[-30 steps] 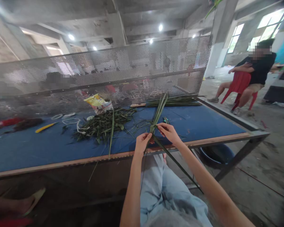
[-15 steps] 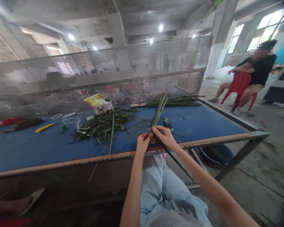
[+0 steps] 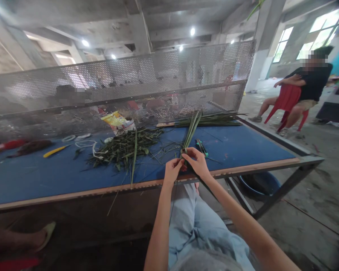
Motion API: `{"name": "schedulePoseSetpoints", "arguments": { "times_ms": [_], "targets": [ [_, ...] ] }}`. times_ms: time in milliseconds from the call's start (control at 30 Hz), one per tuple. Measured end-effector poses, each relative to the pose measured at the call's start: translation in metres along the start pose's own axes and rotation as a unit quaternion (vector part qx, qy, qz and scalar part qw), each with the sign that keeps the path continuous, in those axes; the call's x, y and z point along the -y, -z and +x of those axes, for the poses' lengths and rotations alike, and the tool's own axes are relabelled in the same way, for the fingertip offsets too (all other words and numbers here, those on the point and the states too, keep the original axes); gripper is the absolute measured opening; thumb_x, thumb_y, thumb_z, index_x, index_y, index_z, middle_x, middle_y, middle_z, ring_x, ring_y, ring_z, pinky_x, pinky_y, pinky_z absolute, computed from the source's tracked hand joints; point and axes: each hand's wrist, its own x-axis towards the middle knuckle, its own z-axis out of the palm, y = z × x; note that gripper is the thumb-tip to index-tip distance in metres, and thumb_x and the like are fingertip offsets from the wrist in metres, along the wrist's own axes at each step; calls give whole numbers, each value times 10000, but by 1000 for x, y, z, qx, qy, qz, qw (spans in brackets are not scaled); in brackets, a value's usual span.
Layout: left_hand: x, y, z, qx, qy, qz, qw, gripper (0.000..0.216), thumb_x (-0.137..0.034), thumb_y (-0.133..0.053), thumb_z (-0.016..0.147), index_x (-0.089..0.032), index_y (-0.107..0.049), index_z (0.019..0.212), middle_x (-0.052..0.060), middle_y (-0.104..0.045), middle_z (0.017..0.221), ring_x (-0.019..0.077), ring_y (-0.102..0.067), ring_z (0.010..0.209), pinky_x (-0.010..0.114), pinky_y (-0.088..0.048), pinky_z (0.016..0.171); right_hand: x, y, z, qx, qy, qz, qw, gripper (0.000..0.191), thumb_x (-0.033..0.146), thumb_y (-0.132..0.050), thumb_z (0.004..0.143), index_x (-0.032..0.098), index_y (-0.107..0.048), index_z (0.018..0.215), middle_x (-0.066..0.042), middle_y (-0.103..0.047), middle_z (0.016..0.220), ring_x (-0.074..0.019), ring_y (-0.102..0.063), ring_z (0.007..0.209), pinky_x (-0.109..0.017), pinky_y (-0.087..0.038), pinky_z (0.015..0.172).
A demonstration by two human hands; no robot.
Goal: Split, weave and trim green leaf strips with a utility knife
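Note:
Long green leaf strips [image 3: 192, 130] rise from between my hands and lean away over the blue table. My left hand [image 3: 173, 169] pinches their lower end near the table's front edge. My right hand [image 3: 196, 161] is closed on the same strips just to the right, thumb and forefinger at the gathered part. One strip hangs down under my right forearm. The exact fold or knot between my fingers is too small to make out. A box cutter [image 3: 201, 148] with green ends lies right beyond my right hand.
Leaf scraps [image 3: 127, 146] are heaped left of my hands, beside a yellow packet [image 3: 114, 119]. A yellow knife [image 3: 55, 151] lies farther left. More long leaves [image 3: 209, 121] lie along the perforated metal screen [image 3: 158, 82]. A person sits on a red chair [image 3: 289, 99] at right.
My right fingers have shifted slightly up at the gathered part of the strips. The strip hanging below my right forearm has swung closer under the arm.

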Motion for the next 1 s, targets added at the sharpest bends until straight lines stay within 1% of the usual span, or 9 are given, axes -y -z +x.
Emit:
{"name": "schedulePoseSetpoints", "arguments": {
  "times_ms": [67,133,233,333,467,533,667,867,1000],
  "targets": [
    [0,0,0,0,-2,-2,1000,353,-471,-670,699,-119,-639,686,25,-630,536,126,-579,478,248,-488,514,0,-3,0,-5,8,6,1000,229,377,-565,813,175,-582,919,-48,-652,870,-168,-614,795,-289,-493,739],
    [0,-1,0,-5,-4,-3,1000,346,-469,-669,699,-124,-641,694,16,-625,532,124,-575,477,247,-485,512,0,-4,-2,-5,10,-13,1000,229,384,-531,842,184,-555,951,-41,-637,868,-162,-609,799,-266,-483,712],
    [-1,-1,-1,-7,-6,4,1000,336,-464,-668,700,-130,-640,677,5,-613,525,121,-568,482,243,-480,515,0,-4,-7,-4,2,-108,994,276,415,-460,886,204,-511,1058,-26,-615,859,-149,-595,718,-242,-453,632],
    [-3,-1,-1,3,-11,14,1000,341,-466,-661,706,-131,-638,647,6,-610,525,119,-565,491,241,-476,525,3,-3,-11,8,-10,-221,975,323,434,-384,919,218,-484,1137,-13,-610,811,-144,-569,601,-238,-408,565],
    [-3,-1,-1,8,-16,15,1000,341,-466,-655,714,-133,-639,642,9,-615,525,121,-566,492,240,-469,523,7,-2,-12,-6,0,-303,953,342,428,-332,939,219,-502,1149,-24,-628,786,-174,-606,655,-238,-392,574],
    [-3,-1,-1,8,-16,13,1000,339,-466,-655,714,-136,-638,639,7,-612,521,123,-563,485,242,-466,517,8,-2,-12,-11,9,-310,951,356,415,-325,942,215,-490,1186,-33,-635,809,-177,-614,670,-237,-395,576],
    [-3,-1,-1,11,-17,15,1000,335,-462,-654,718,-140,-638,626,13,-615,531,129,-570,495,250,-471,530,8,-3,-10,-21,27,-284,958,414,378,-318,944,203,-398,1311,-32,-623,809,-164,-593,633,-234,-400,571],
    [-2,-1,-1,3,-15,16,1000,333,-468,-657,711,-143,-646,641,20,-622,541,138,-575,504,256,-470,530,3,0,-8,-1,21,-272,962,377,375,-327,938,233,-524,1227,-16,-608,723,-153,-546,573,-238,-404,579],
    [0,-1,-1,2,-20,19,1000,339,-474,-641,725,-143,-645,654,15,-616,542,136,-574,510,252,-470,532,-1,3,-7,20,15,-246,969,387,361,-343,929,209,-536,1227,-38,-643,768,-166,-572,611,-249,-424,589]
  ]
}}
